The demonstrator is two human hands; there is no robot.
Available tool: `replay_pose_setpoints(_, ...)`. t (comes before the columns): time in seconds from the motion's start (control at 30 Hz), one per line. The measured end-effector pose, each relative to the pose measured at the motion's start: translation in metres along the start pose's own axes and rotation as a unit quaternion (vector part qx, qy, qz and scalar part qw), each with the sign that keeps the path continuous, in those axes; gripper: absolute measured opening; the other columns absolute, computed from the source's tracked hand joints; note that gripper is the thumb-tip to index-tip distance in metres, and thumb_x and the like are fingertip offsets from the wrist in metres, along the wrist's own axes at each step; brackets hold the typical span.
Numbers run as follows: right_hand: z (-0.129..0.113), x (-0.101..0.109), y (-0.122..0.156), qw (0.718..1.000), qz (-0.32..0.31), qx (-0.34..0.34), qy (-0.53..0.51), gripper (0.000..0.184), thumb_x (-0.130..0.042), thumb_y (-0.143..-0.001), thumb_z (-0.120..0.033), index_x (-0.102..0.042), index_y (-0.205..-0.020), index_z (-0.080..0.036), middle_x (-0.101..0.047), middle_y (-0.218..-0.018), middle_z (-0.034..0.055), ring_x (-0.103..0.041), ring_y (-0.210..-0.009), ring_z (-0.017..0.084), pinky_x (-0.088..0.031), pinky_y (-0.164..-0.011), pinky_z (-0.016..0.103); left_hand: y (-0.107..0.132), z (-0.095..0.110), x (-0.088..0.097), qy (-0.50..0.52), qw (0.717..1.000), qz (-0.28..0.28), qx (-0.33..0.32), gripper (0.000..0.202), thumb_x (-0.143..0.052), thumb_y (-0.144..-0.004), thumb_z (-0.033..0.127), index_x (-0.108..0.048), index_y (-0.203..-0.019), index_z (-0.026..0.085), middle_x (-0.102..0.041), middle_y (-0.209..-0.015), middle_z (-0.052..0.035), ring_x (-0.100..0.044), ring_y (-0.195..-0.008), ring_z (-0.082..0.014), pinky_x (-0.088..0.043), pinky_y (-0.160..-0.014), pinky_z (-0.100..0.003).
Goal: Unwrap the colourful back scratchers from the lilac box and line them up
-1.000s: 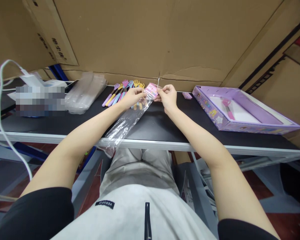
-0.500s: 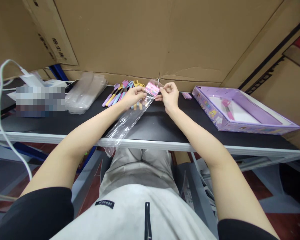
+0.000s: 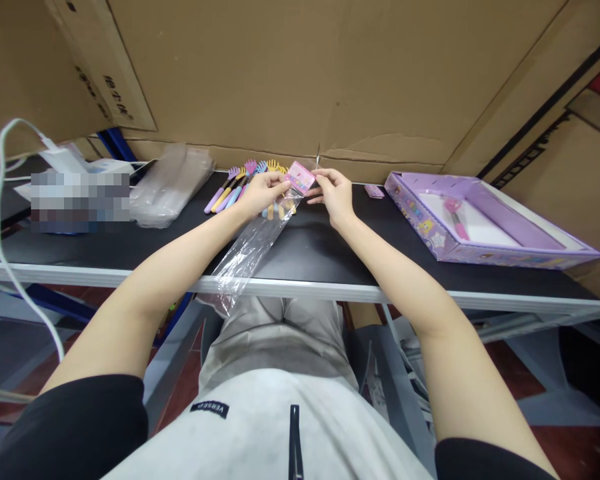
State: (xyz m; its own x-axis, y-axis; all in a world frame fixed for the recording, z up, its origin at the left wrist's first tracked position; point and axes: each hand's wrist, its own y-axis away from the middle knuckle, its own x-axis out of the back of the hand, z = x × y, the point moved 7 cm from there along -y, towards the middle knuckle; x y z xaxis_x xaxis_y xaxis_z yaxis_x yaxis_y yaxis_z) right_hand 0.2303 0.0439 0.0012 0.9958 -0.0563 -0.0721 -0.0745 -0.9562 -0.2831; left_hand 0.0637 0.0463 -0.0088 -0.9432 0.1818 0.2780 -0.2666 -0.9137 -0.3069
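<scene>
A long clear plastic bag (image 3: 253,257) hangs slantwise from between my hands and droops over the table's front edge. At its upper end sits a small pink printed card (image 3: 301,177); whether it is fully inside the bag I cannot tell. My left hand (image 3: 264,195) is closed, pinching the bag at the card's left side. On the other side my right hand (image 3: 336,197) pinches the upper end of the bag at the card's right edge. Just behind my left hand lie several colourful back scratchers (image 3: 230,190), partly covered by hand and bag.
A stack of clear bags (image 3: 173,187) lies to the left, beside a blurred-out item and a white charger (image 3: 67,160) with a cable. On the right, a purple display box (image 3: 515,257) holds a bagged pink back scratcher (image 3: 455,217). Small pink cards (image 3: 374,191) lie near it.
The pink card has shifted slightly left and up and turned a little. My right hand has moved a bit left with it, and the bag's lower end has swung slightly.
</scene>
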Motion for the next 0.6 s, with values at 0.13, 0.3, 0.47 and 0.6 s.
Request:
replay_pose_setpoints(0.13,0.005,-0.001,-0.007,0.998,-0.036,0.054,0.027,0.033,-0.083,-0.082,-0.045,-0.062,-0.088,-0.021,-0.068,-0.087,-0.0019,-0.068,-0.074,0.010,-0.058,-0.054,0.015,0.001,0.000,0.006,-0.012,0.998,0.063,0.007,0.018,-0.066,-0.092,0.027,-0.058,-0.077,0.019,-0.068,-0.066,0.0002,-0.065,-0.054,-0.0150,-0.046,-0.050,-0.023)
replay_pose_setpoints(0.3,0.015,0.001,-0.020,0.989,-0.063,0.107,0.077,0.034,-0.086,-0.079,-0.045,-0.063,-0.085,-0.020,-0.069,-0.093,0.0018,-0.067,-0.084,0.014,-0.064,-0.066,0.027,0.003,0.003,0.010,-0.010,0.993,0.116,0.015,0.019,-0.064,-0.086,0.016,-0.059,-0.068,0.018,-0.064,-0.061,0.0027,-0.061,-0.051,-0.0114,-0.046,-0.055,-0.020)
replay_pose_setpoints(0.47,0.016,-0.001,-0.021,0.982,-0.074,0.139,0.101,0.034,-0.084,-0.081,-0.047,-0.065,-0.084,-0.020,-0.072,-0.104,0.0061,-0.069,-0.094,0.019,-0.065,-0.080,0.036,0.007,0.013,0.009,-0.027,0.990,0.133,0.045,0.027,-0.060,-0.086,0.010,-0.055,-0.060,0.018,-0.059,-0.054,0.0039,-0.054,-0.048,-0.0095,-0.041,-0.052,-0.018)
replay_pose_setpoints(0.6,0.011,0.000,-0.023,0.972,-0.051,0.193,0.121,0.034,-0.080,-0.085,-0.051,-0.067,-0.086,-0.019,-0.073,-0.107,0.0081,-0.070,-0.103,0.021,-0.061,-0.098,0.039,0.010,0.018,0.012,-0.040,0.986,0.147,0.066,0.030,-0.058,-0.085,0.006,-0.054,-0.057,0.017,-0.056,-0.052,0.0037,-0.051,-0.046,-0.0089,-0.040,-0.052,-0.018)
